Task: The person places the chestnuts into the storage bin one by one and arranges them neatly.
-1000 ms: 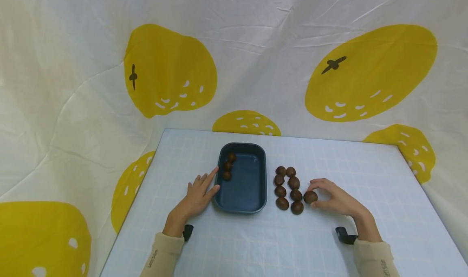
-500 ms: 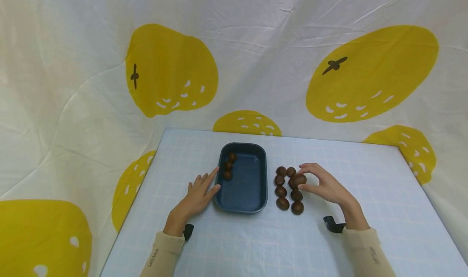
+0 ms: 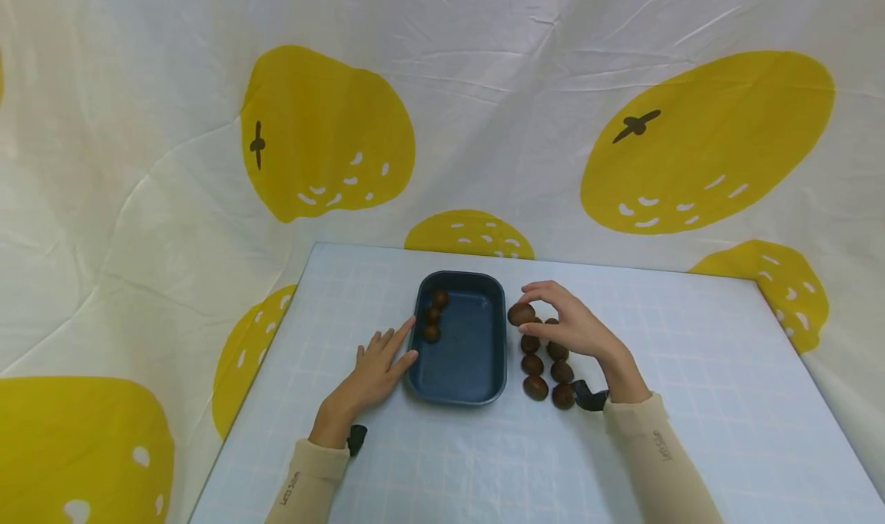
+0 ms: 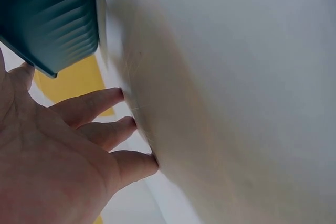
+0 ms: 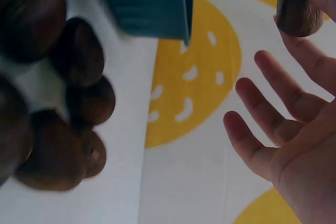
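My right hand [image 3: 572, 323] pinches a brown chestnut [image 3: 521, 314] between thumb and fingertips, by the right rim of a dark blue tray [image 3: 472, 355]. In the right wrist view the held chestnut [image 5: 295, 11] shows at the top right, with the other fingers spread below it. Three chestnuts [image 3: 432, 315] lie in a column along the tray's left side. My left hand [image 3: 373, 372] lies spread at the tray's left edge, index finger and thumb against the rim. The left wrist view has its other fingertips [image 4: 128, 124] on the table beside the tray's ribbed wall [image 4: 58, 24].
Several more chestnuts [image 3: 532, 365] stand in two columns right of the tray, the far ones partly hidden by my right hand. The table [image 3: 470, 462] has a pale checked cover. Behind it hangs a white cloth [image 3: 498, 140] with yellow fruit prints.
My right hand has carried the chestnut up and to the left, from right of the two columns, across them, to near the tray's right rim. My left hand has stayed still.
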`<action>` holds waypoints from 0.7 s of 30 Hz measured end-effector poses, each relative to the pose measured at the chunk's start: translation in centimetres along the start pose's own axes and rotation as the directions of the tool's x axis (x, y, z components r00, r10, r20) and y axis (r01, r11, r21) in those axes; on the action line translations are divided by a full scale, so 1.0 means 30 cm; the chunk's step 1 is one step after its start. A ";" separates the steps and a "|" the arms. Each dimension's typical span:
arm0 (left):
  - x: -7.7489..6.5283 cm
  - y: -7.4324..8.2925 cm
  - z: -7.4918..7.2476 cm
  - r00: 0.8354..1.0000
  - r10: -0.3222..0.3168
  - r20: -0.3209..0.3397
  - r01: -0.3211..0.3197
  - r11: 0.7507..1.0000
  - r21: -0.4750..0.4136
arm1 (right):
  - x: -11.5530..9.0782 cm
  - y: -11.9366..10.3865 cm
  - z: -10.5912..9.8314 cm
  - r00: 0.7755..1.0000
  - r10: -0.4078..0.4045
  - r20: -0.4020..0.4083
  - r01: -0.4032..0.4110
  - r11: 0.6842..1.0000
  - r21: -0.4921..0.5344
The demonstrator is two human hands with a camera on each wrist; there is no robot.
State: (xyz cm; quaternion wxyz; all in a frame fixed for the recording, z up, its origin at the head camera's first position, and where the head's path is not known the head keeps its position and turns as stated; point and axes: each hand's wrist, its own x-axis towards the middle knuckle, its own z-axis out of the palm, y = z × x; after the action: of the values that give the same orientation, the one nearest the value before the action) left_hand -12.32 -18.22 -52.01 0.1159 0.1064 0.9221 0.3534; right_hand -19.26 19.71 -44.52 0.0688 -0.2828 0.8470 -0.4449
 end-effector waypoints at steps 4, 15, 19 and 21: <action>0.000 -0.002 -0.002 1.000 0.001 0.000 -0.001 1.000 0.004 | 0.063 -0.039 0.028 0.998 -0.056 0.012 0.056 0.998 -0.003; 0.002 -0.011 0.004 1.000 0.008 -0.001 -0.008 1.000 0.004 | 0.223 -0.118 0.122 0.985 -0.155 0.079 0.155 0.988 0.010; 0.004 -0.013 0.005 1.000 -0.005 0.005 0.005 1.000 0.013 | 0.276 -0.125 0.157 0.976 -0.198 0.091 0.198 0.980 0.012; 0.003 -0.013 0.004 1.000 -0.005 0.005 0.005 1.000 0.014 | 0.297 -0.129 0.174 0.969 -0.226 0.102 0.225 0.974 0.021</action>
State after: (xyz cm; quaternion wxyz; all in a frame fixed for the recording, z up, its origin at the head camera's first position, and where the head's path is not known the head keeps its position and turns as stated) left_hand -12.42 -18.39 -52.37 0.1186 0.1057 0.9245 0.3466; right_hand -23.13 9.44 -43.36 0.0632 -0.3994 0.8025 -0.4386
